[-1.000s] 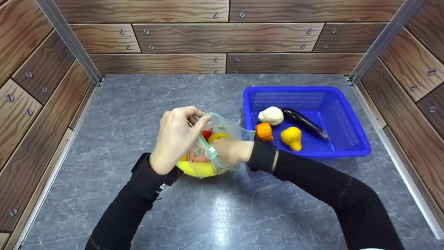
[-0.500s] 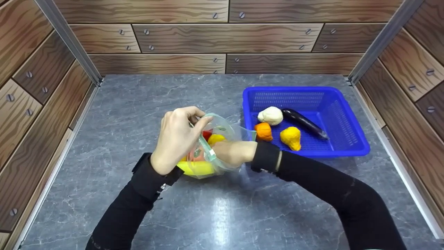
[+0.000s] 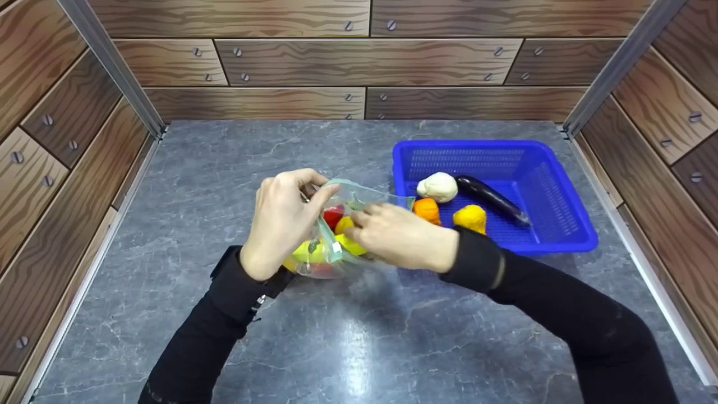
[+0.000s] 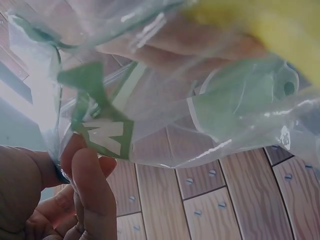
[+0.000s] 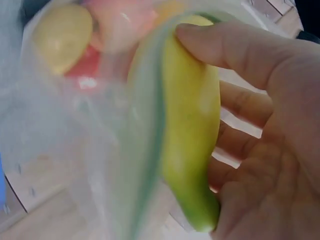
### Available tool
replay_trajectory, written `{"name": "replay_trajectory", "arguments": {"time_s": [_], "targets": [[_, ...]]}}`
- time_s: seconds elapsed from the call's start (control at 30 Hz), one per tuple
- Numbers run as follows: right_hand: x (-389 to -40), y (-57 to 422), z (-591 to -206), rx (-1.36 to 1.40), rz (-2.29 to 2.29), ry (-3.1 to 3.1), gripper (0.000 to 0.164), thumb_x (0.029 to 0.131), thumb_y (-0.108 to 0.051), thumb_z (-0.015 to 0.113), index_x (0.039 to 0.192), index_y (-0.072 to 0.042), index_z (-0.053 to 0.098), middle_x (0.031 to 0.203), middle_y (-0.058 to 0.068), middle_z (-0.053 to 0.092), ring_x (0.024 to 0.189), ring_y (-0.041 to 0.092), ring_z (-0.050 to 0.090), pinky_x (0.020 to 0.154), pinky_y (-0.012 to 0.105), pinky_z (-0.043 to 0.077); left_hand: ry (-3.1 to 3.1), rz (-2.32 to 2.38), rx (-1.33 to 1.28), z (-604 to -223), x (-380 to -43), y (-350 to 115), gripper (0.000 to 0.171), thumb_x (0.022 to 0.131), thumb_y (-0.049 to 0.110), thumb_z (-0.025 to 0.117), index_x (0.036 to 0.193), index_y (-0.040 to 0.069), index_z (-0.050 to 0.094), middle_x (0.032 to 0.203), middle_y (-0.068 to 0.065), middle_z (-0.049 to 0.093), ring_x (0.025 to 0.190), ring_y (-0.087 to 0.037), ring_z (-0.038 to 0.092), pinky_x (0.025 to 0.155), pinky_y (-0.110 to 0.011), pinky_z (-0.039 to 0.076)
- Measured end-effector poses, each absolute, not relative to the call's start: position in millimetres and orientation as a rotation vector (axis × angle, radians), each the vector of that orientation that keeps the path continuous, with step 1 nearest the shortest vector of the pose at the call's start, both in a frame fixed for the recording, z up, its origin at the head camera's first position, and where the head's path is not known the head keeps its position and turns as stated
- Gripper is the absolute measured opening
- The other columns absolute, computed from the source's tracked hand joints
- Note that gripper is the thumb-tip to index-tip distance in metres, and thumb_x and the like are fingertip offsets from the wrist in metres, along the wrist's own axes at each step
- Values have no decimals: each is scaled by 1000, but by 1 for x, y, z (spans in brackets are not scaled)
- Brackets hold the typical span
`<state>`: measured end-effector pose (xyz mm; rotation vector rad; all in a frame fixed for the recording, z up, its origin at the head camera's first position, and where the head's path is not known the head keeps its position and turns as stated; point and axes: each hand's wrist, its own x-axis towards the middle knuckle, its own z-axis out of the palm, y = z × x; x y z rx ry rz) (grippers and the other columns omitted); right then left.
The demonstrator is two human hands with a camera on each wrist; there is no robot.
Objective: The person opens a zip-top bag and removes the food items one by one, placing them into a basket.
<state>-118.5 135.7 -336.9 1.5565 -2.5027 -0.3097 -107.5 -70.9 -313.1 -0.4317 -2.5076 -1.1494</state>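
Observation:
My left hand (image 3: 283,221) pinches the green-edged rim of a clear zip bag (image 4: 165,120) between thumb and fingers, keeping its mouth spread. At that mouth my right hand (image 3: 404,235) grips a yellow banana (image 5: 192,125) with a green tip. The thumb lies along one side of it and the fingers curl behind. Most of the banana shows past the rim in the right wrist view. Deeper in the bag are a red piece (image 3: 333,215) and a rounded yellow one (image 5: 62,37), with a peach-coloured round piece (image 5: 122,22) beside them, blurred through the plastic.
Right of the bag stands a blue plastic basket (image 3: 561,196). Inside it lie a white lumpy vegetable (image 3: 438,187), an orange pepper-like piece (image 3: 427,210), a yellow pear-shaped piece (image 3: 471,219) and a dark eggplant (image 3: 493,199). Wood-patterned walls (image 3: 359,62) enclose the grey tabletop (image 3: 224,146).
My right hand has drawn back and to the right from inside the bag to its mouth. The banana has shifted up from the bag's front bottom. My left hand stays nearly still.

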Motion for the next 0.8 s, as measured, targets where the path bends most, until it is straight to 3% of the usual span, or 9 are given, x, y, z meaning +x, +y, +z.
{"name": "replay_trajectory", "arguments": {"time_s": [0.33, 0.53, 0.67, 0.8], "targets": [[-108, 191, -301, 1501, 12, -2618, 41, 84, -11, 87, 122, -5, 73, 104, 9, 72, 93, 27, 65, 88, 40, 57, -2513, -1147, -395, -312, -107, -72, 18, 94, 23, 81, 95, 5, 83, 72, -8, 73, 59, -19, 60, 58, -20, 36], [-111, 242, -291, 1457, 275, -2695, 38, 82, -13, 90, 116, -9, 73, 106, 3, 72, 93, 20, 64, 84, 38, 59, -2518, -1167, -381, -310, -106, -73, 18, 95, 25, 80, 94, 7, 83, 70, -7, 72, 58, -19, 61, 58, -20, 37], [-120, 277, -288, 1313, 373, -2861, 46, 78, -7, 91, 120, -12, 74, 107, 1, 74, 94, 16, 67, 86, 41, 61, -2530, -1164, -375, -310, -106, -73, 19, 96, 25, 79, 95, 6, 83, 70, -6, 72, 58, -18, 60, 58, -20, 37], [-137, 312, -291, 1150, 410, -2982, 43, 80, -7, 90, 119, -14, 75, 108, -1, 76, 93, 14, 68, 83, 37, 58, -2531, -1159, -370, -310, -107, -73, 19, 95, 25, 81, 95, 6, 82, 72, -7, 73, 58, -19, 60, 58, -21, 37]]}}
